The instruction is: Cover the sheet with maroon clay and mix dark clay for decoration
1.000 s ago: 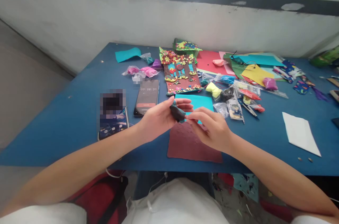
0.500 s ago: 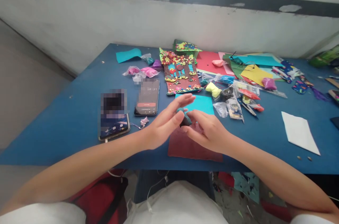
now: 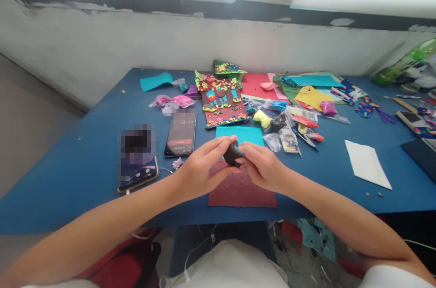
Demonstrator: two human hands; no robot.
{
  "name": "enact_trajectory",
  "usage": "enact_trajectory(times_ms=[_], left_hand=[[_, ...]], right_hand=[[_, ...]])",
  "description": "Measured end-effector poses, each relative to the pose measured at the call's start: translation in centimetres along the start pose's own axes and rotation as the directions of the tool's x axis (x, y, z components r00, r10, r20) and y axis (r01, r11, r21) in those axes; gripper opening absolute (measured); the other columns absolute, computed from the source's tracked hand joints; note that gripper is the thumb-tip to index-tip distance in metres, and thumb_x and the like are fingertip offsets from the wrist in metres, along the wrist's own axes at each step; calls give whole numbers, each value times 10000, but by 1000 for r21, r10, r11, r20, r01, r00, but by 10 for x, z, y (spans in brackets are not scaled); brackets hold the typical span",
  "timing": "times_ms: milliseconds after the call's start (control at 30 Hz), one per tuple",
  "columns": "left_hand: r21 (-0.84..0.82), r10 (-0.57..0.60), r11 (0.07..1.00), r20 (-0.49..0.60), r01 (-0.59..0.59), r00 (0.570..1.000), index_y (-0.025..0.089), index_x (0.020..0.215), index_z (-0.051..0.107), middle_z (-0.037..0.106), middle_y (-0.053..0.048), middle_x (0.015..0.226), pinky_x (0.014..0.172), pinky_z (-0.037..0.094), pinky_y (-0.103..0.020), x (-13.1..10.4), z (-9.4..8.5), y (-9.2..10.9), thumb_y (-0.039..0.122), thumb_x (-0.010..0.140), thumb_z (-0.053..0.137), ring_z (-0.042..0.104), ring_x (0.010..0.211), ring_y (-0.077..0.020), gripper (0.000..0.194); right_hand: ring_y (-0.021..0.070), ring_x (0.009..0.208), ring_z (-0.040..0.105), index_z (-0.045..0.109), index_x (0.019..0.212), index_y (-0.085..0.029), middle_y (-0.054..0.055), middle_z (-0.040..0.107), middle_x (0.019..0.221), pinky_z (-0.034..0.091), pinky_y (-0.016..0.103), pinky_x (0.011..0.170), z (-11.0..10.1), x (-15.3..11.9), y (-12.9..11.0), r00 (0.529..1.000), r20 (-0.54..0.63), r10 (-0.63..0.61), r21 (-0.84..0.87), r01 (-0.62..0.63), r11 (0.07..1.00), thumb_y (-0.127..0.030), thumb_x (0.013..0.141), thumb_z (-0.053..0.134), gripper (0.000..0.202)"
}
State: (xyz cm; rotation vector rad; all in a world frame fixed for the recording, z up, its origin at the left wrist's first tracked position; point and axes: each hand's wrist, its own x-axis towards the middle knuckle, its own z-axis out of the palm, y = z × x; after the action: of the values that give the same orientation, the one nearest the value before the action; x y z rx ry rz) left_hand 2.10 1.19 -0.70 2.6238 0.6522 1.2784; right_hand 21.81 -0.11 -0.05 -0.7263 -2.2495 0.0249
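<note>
Between my two hands is a lump of dark modelling clay (image 3: 232, 155), nearly black with a streak of blue-green on its right side. My left hand (image 3: 207, 161) grips it from the left, thumb below and fingers above. Fingertips of my right hand (image 3: 260, 163) pinch it from the right. Both hands are above a sheet whose near part is brownish red (image 3: 241, 190) and whose far part is bright blue (image 3: 238, 132). Behind them lies a panel decorated with colourful clay (image 3: 225, 101).
Two phones, one dark-screened (image 3: 180, 136) and one partly blurred (image 3: 139, 172), lie at left. Bagged clay such as a yellow lump (image 3: 262, 118) and coloured papers (image 3: 311, 97) spread behind to the right. A folded white paper (image 3: 368, 163) lies at right, a green bottle (image 3: 402, 65) beyond.
My left hand, earlier stretched flat against the clay, now has its fingers bent around it. The right fingers have closed in on the lump. The camera view has shifted slightly.
</note>
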Motion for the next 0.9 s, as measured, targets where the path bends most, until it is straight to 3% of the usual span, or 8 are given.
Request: enact_trajectory(times_ms=[100,233,333,433,600,667,767,900], left_hand=[[-46,-131,990,15,131,991,140,1164,608,723,-100,1031,845,557,-266,2,0,-1,221,901,597,687,946,-189,275],[-119,-269,952,119,282,956,158,911,645,696,-36,783,618,494,-225,6,-3,1,150,850,504,616,662,-139,154],[-210,-300,916,204,341,932,172,739,603,632,-3,655,541,416,-204,7,-6,3,111,795,451,531,563,-112,173],[-307,-343,849,297,430,891,181,625,530,542,30,545,507,365,-197,9,-8,5,126,777,456,460,502,-96,177],[-402,-378,642,575,653,726,175,636,525,509,23,567,521,352,-219,16,-13,6,324,866,483,442,536,-109,277],[-454,-343,525,661,720,667,163,716,565,526,9,623,526,348,-230,16,-14,5,520,881,497,451,571,-120,400],[-482,-345,346,733,805,587,148,788,578,532,-6,659,501,314,-240,15,-12,5,799,770,471,452,571,-126,660],[-470,-432,114,770,875,470,166,662,498,428,42,539,465,249,-230,16,-3,8,784,733,559,407,485,-95,624]], right_hand=[[117,517,456,471,829,-200,-11,515,616,351,232,490,-5,0,0,998,-67,0,-155,-11,988,-309,1022,366,246],[110,539,527,517,1014,-164,0,583,672,412,221,521,-12,2,2,988,-149,33,-146,-55,988,-437,995,428,288],[153,758,642,479,1219,-145,92,672,911,508,242,634,-13,5,3,999,-39,-8,-57,6,998,-494,977,440,427],[169,901,664,446,1284,-126,145,673,1073,539,253,723,-9,6,2,995,88,-56,53,51,997,-485,973,456,475],[143,689,628,512,1098,-127,77,683,811,489,232,596,-5,5,-4,995,16,-97,59,96,994,-479,983,432,379],[128,637,600,529,1032,-129,61,667,754,457,220,555,-5,5,-5,995,-13,-96,56,97,994,-441,1004,396,340],[121,639,591,542,981,-137,54,658,738,447,211,556,-4,3,-5,995,-19,-103,47,103,994,-376,1021,384,289],[129,651,591,559,960,-145,55,658,738,455,221,563,-4,2,0,995,9,-103,49,103,994,-340,1027,378,275]])
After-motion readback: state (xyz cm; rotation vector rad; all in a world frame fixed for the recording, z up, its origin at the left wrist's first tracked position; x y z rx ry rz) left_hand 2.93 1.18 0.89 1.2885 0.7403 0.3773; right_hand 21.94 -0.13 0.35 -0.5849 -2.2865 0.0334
